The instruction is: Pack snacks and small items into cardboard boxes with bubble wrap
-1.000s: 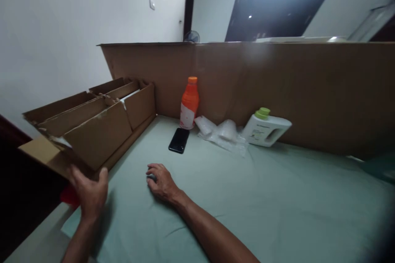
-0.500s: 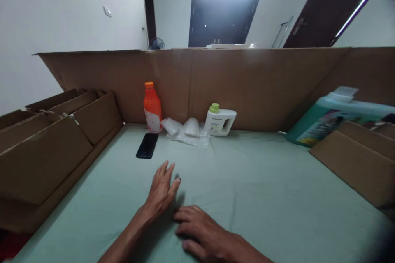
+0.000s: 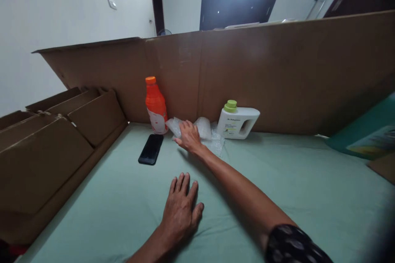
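The right hand (image 3: pixel 189 136) reaches onto the plastic wrap (image 3: pixel 203 129), fingers curled over it (grasp unclear), between the orange bottle (image 3: pixel 156 106) and white jug (image 3: pixel 237 119). The left hand (image 3: pixel 181 209) lies spread flat, bracing, nearer than the wrap.

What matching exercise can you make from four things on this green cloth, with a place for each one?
Things:
1. orange bottle
2. black phone
3. white jug
4. left hand

Places:
A. flat on the cloth, nearest the camera
B. right of the plastic wrap
C. upright against the cardboard wall, left of the wrap
D. lying in front of the orange bottle

Pairs: 1-C, 2-D, 3-B, 4-A
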Tool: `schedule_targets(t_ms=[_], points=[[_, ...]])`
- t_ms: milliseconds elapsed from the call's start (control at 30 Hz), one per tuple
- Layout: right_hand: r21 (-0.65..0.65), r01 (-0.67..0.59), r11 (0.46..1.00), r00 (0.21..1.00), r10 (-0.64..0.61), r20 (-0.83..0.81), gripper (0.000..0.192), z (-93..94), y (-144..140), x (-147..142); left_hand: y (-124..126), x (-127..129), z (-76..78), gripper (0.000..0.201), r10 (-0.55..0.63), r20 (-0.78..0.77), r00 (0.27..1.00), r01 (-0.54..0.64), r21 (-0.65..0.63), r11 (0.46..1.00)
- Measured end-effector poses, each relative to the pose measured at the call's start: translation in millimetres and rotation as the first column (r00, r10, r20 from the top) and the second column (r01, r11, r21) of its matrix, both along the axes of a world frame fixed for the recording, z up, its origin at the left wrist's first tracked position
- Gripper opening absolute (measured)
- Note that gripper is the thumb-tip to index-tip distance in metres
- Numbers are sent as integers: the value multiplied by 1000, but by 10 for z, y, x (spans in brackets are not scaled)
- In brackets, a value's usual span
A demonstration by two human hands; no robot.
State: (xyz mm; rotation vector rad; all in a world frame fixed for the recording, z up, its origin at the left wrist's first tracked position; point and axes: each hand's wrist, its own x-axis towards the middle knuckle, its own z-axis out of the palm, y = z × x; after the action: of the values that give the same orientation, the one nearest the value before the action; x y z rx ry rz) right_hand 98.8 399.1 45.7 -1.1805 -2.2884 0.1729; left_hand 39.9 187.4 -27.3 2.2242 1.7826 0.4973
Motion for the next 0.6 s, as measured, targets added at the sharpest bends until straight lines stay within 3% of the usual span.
schedule_targets(t_ms=[67, 133, 267, 367, 500, 600], points=[[11, 26, 1000, 1000, -26, 5, 39, -40, 199, -189, 11, 4, -20, 61, 1, 4, 1000, -1, -8, 1000], [35, 41, 999, 999, -41, 3, 30, -24, 285, -189, 14, 2, -29, 60, 6, 8, 1000, -6, -18, 1000], [162, 105, 981, 994, -100, -42, 42, 162, 212, 199, 9, -12, -13, 61, -2, 16, 1000, 2, -26, 1000], [193, 94, 977, 994, -101, 28, 48, 234, 134, 518, 5, -21, 7, 61, -11, 21, 1000, 12, -28, 1000], [67, 8, 998, 985, -20, 172, 46, 86, 82, 731, 23, -22, 17, 60, 12, 14, 1000, -12, -5, 1000], [84, 64, 994, 987, -76, 143, 50, -40, -125, 872, 22, -15, 15, 58, 1, -10, 1000, -1, 24, 1000]])
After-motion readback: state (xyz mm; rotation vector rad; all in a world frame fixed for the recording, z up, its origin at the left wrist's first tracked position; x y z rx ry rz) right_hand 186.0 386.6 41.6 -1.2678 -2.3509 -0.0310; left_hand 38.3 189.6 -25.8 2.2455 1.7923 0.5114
